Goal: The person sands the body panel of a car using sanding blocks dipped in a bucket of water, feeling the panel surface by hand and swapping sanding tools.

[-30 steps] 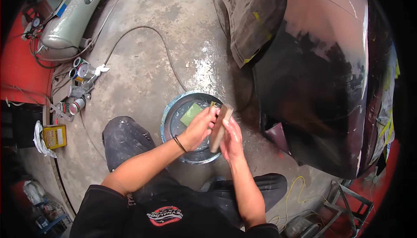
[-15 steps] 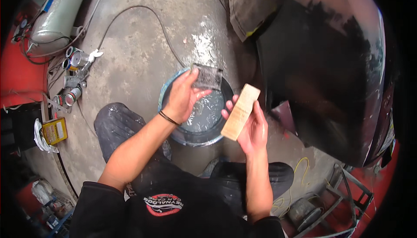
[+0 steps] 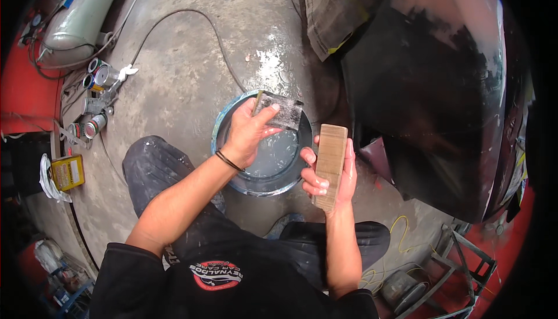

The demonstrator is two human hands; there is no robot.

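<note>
My left hand [image 3: 243, 132] pinches a dark grey piece of sandpaper [image 3: 286, 113], its thumb pressed on the speckled face. The sheet hangs over the far rim of a round bucket [image 3: 256, 191] that holds cloudy water [image 3: 272, 159]. To the right of the bucket, my right hand [image 3: 347, 186] is closed around a long sanding block [image 3: 331, 159]. The block stands nearly lengthwise in my palm, with a brown, finely streaked face up. Wet fingers curl round its left side. Sandpaper and block are apart.
A dark car panel [image 3: 424, 104] rises close on the right, beside a masking cover [image 3: 337, 11]. A hose [image 3: 218, 31] runs over the wet concrete floor to the bucket. Cans [image 3: 96, 125], a yellow tin [image 3: 68, 172] and a grey tank [image 3: 84, 25] stand left. A metal frame [image 3: 465, 261] sits lower right.
The block has turned from slanted to nearly straight, showing a browner face, and has come slightly nearer me. My left thumb has slid further over the sandpaper, which sits slightly lower.
</note>
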